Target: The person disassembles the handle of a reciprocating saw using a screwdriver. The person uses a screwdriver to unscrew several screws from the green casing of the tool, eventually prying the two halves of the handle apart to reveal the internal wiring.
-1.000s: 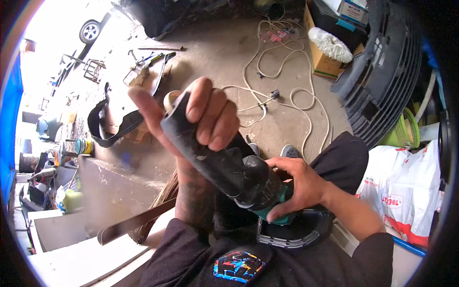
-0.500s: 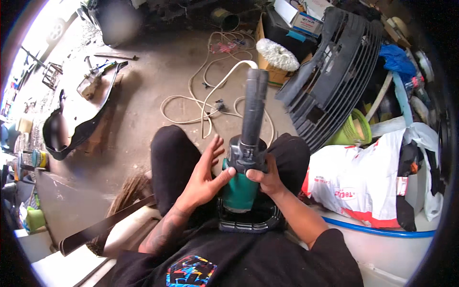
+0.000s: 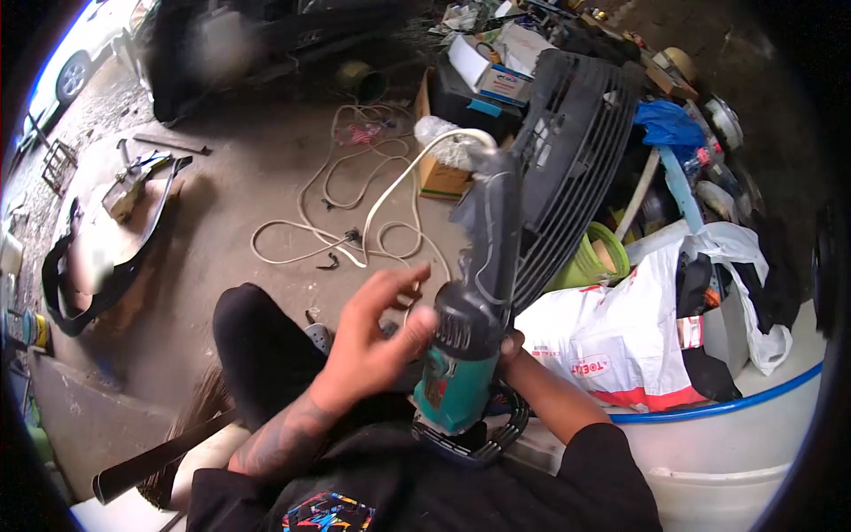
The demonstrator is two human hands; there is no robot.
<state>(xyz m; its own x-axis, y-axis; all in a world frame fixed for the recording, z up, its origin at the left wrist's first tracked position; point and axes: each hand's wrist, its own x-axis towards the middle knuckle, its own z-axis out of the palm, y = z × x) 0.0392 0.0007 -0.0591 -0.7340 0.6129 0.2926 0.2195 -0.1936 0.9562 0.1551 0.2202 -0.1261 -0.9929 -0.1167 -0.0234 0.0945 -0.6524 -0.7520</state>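
Note:
A green and black electric polisher [image 3: 461, 381] stands upright above my lap, its long black handle up and its loop-shaped handle down near my shirt. A white cord [image 3: 387, 199] leaves the top of the handle and drops to the floor. My right hand [image 3: 511, 346] holds the polisher from its right side; most of the fingers are hidden behind the body. My left hand [image 3: 377, 337] is open just left of the polisher, with its fingers spread and holding nothing.
Cord loops lie on the floor ahead. To the right are a black slatted grille panel [image 3: 576, 160], a green basket [image 3: 592, 264], a white bag [image 3: 612, 341] and a blue-rimmed white tub [image 3: 718, 452]. A white fluffy pad [image 3: 443, 142] rests by boxes. A black curved car part [image 3: 111, 293] lies left.
My left hand has come off the polisher and opened beside it. The polisher has turned and tilted slightly, and my right hand has slid behind it. The view has swung right.

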